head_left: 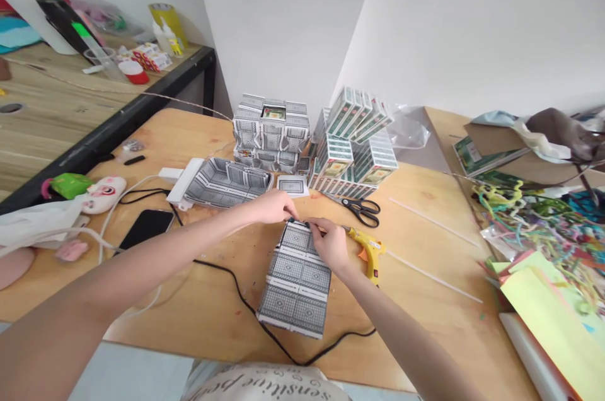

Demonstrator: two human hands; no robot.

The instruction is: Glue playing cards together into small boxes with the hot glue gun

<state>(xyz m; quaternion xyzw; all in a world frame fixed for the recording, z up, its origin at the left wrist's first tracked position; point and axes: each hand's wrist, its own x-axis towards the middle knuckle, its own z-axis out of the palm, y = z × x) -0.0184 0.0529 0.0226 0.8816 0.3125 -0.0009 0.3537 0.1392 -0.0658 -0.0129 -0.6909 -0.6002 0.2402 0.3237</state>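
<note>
A box-like piece covered in grey patterned playing cards (297, 281) lies on the wooden table in front of me. My left hand (276, 205) is at its far edge, fingers pinched together at the rim. Beside it, my right hand (328, 240) rests on the far right corner of the piece, its fingers closed on the edge. Something small and dark shows at the fingertips of both hands, too small to name. Just right of my right hand lies a yellow glue gun (371, 249), with black scissors (363, 209) beyond it.
Behind are a card-covered structure (271, 130), an open card tray (227, 183), a single card (292, 185) and stacked card boxes (354, 149). A phone (146, 227) and cables lie left. White glue sticks (432, 275), yarn (543, 218) and coloured paper (553, 306) are right.
</note>
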